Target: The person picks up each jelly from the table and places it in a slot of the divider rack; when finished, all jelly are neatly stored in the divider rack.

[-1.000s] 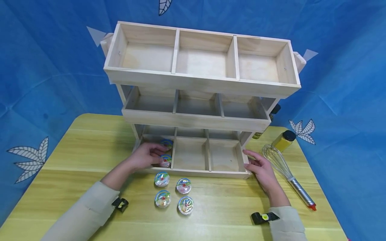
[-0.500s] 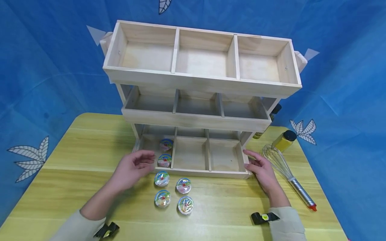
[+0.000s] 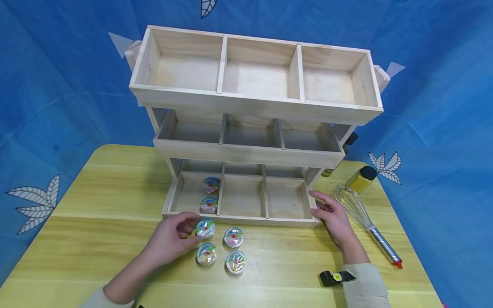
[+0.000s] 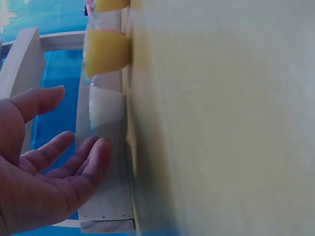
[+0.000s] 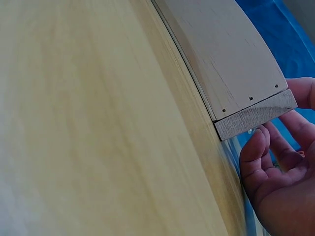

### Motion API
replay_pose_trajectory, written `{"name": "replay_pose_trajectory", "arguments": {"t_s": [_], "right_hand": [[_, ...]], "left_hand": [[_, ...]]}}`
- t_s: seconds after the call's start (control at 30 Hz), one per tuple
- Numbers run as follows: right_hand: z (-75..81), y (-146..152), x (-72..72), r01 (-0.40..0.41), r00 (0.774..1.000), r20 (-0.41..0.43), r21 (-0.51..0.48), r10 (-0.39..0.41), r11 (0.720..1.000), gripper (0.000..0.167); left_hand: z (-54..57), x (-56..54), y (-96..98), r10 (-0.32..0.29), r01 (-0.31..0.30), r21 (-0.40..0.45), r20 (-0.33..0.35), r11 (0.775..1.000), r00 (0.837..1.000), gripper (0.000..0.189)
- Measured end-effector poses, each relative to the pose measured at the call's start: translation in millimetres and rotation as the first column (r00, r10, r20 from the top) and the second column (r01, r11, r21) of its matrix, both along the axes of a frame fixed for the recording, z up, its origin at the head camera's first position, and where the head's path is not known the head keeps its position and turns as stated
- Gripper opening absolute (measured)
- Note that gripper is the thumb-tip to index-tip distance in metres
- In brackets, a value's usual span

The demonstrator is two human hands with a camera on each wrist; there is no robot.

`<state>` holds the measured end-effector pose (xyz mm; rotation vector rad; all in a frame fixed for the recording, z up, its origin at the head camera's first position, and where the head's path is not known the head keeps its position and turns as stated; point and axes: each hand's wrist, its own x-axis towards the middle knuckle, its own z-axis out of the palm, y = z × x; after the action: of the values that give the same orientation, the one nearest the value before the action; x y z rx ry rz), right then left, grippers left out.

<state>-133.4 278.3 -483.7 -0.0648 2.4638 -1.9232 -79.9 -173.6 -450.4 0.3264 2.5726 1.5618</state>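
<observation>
My left hand [image 3: 173, 237] is at a small lidded jelly cup [image 3: 205, 228] on the table, thumb and fingers spread beside it. In the left wrist view the fingers curve loosely with nothing between them, near a white-filled cup [image 4: 107, 108]. Two more cups, a rear one [image 3: 211, 185] and a front one [image 3: 209, 205], sit in the bottom-left compartment of the wooden three-tier rack [image 3: 246, 221]. My right hand [image 3: 334, 218] rests against the rack's bottom right end, index finger at the side wall's rim and thumb near the front corner.
More jelly cups stand in front of the rack: one [image 3: 233, 237], another [image 3: 206, 254] and a third [image 3: 236, 262]. A whisk [image 3: 366, 224] lies right of my right hand. Behind it is a black-capped yellow jar [image 3: 362, 179]. The blue backdrop [image 3: 69, 85] hangs behind the table.
My left hand has let go of the cup in the bottom-left compartment, drawn back out, and moved down to a cup on the table. My right hand has stayed at the rack's end.
</observation>
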Motion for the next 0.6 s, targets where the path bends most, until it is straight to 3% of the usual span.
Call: {"name": "replay_pose_trajectory", "arguments": {"t_s": [0.17,0.23,0.4,0.6], "right_hand": [[-1.1,1,0.3,0.003,1.000,0.006,0.001,-0.003,1.000,0.049],[-1.4,2,0.2,0.003,1.000,0.004,-0.003,-0.003,1.000,0.049],[-2.4,2,0.0,0.004,1.000,0.008,-0.008,-0.004,1.000,0.049],[-2.9,2,-1.4,0.005,1.000,0.016,-0.014,-0.004,1.000,0.050]], "left_hand": [[-9.5,-4.5,2.7,-0.065,0.062,0.075,0.048,0.995,0.997,0.050],[-12.6,-5.3,5.4,-0.057,0.052,0.080,0.060,0.995,0.997,0.050],[-17.6,-4.6,15.0,0.072,-0.077,0.065,0.071,0.995,0.995,0.043],[-21.8,-1.3,24.8,0.230,-0.241,0.081,0.117,0.967,0.966,0.041]]}}
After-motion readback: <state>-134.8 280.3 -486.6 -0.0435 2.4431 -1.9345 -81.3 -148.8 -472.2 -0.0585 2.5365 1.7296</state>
